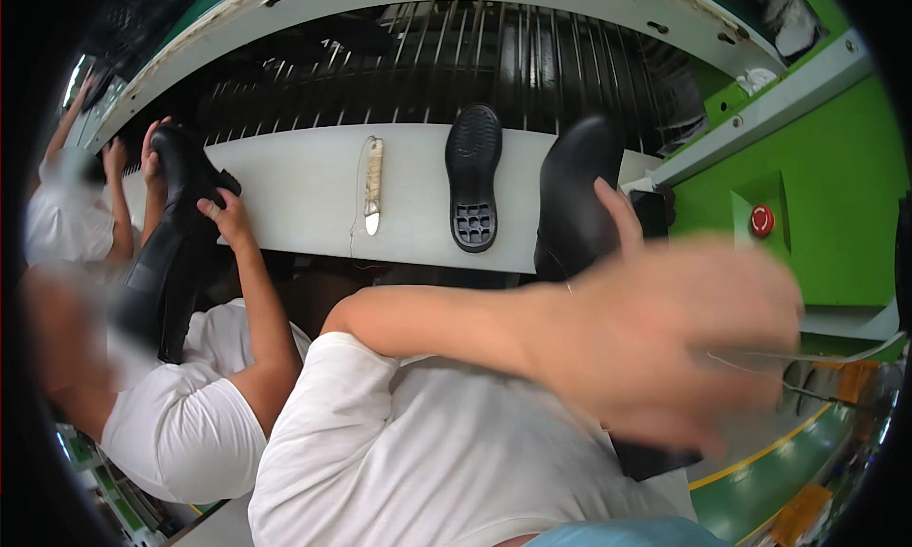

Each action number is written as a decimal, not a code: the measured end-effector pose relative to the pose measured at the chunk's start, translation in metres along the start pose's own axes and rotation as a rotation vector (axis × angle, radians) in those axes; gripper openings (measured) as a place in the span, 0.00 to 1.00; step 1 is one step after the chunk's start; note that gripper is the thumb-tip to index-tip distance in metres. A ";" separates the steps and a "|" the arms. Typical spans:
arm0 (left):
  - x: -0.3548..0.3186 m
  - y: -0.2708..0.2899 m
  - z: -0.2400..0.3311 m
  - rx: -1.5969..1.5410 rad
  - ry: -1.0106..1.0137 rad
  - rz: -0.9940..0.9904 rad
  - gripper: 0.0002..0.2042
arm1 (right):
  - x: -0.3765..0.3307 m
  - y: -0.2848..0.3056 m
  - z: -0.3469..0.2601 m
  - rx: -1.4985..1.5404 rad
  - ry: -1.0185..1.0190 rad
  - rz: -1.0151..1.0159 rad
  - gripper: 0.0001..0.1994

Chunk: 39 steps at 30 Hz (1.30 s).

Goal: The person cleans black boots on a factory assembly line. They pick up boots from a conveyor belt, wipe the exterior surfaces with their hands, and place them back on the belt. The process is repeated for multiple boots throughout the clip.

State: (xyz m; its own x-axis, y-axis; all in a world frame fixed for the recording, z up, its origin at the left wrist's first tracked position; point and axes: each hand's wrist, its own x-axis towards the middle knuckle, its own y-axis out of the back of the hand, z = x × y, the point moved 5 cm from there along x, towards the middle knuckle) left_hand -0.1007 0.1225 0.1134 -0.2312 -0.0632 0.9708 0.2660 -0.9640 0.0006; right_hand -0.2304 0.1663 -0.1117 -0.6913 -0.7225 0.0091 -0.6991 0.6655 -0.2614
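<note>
A black boot (579, 196) stands tilted over the right part of the white work table, its toe pointing away from me and its shaft (655, 458) reaching down beside my body. My right hand (622, 218) grips its side; a finger or thumb shows, and my other arm hides the rest. Across the boot reaches my left hand (679, 338), smeared by motion, its fingers partly curled. A thin pale thread (727, 362) shows by those fingers. Left of the boot, a black shoe sole (473, 177) lies tread up. Farther left is a short blade with a wrapped handle (374, 177).
Behind the white table (313, 186) runs a dark roller conveyor (418, 63). A green machine panel with a red stop button (763, 220) stands at right. To my left, a co-worker (190, 405) holds another black boot (176, 234); another person (71, 215) sits beyond.
</note>
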 end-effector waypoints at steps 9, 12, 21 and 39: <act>-0.082 0.098 -0.094 0.219 0.690 -0.021 0.34 | -0.024 -0.041 -0.043 -0.016 0.132 0.002 0.31; -0.083 0.094 -0.097 0.124 0.725 -0.037 0.30 | -0.028 -0.036 -0.037 -0.009 0.168 0.040 0.35; -0.089 0.098 -0.107 0.125 0.750 0.073 0.26 | -0.040 0.005 0.062 0.079 -0.080 -0.051 0.57; -0.235 0.260 -0.214 0.826 1.100 0.008 0.21 | 0.021 0.057 0.093 0.787 -0.591 -0.311 0.60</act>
State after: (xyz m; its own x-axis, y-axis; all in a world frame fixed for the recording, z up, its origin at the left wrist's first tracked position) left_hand -0.1778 -0.1684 -0.1662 -0.7388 -0.6114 0.2835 0.6556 -0.5546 0.5124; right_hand -0.2684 0.1717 -0.2161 -0.1517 -0.9599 -0.2358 -0.3675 0.2763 -0.8880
